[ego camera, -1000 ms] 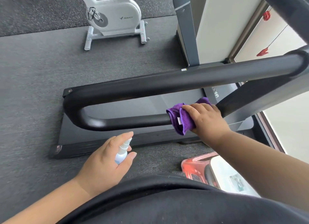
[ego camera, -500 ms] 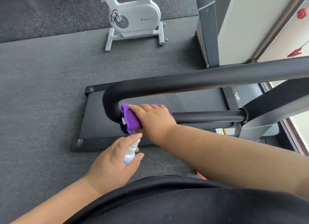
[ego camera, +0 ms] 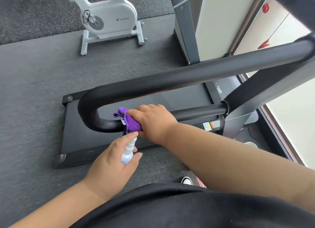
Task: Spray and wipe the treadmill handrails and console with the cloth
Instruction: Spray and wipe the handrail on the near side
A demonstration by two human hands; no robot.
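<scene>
The right hand (ego camera: 154, 120) is closed over a bunched purple cloth (ego camera: 129, 121), pressing it onto the lower bar of the black handrail (ego camera: 170, 77) just past the curved end of the U-shaped loop, a little left of the frame's centre. The cloth wraps the bar, with a loose fold sticking up toward 11 o'clock from the knuckles and a small white tag showing on its left edge.

Directly at 6 o'clock from the cloth, the left hand (ego camera: 110, 166) curls around a small spray bottle (ego camera: 128, 153), thumb and fingers wrapped on its pale blue body and the forefinger lying over the white nozzle. The bottle's contents cannot be made out; the body looks translucent light blue. Its nozzle tip is very near the cloth's lower edge, though whether they touch is unclear.

Beneath the handrail lies the dark treadmill deck (ego camera: 76, 134) on grey gym floor (ego camera: 34, 91). A white exercise bike (ego camera: 109, 18) stands at 12 o'clock, well apart. A white shoe toe (ego camera: 187, 180) peeks out at 5 o'clock above the black shirt (ego camera: 187, 209).
</scene>
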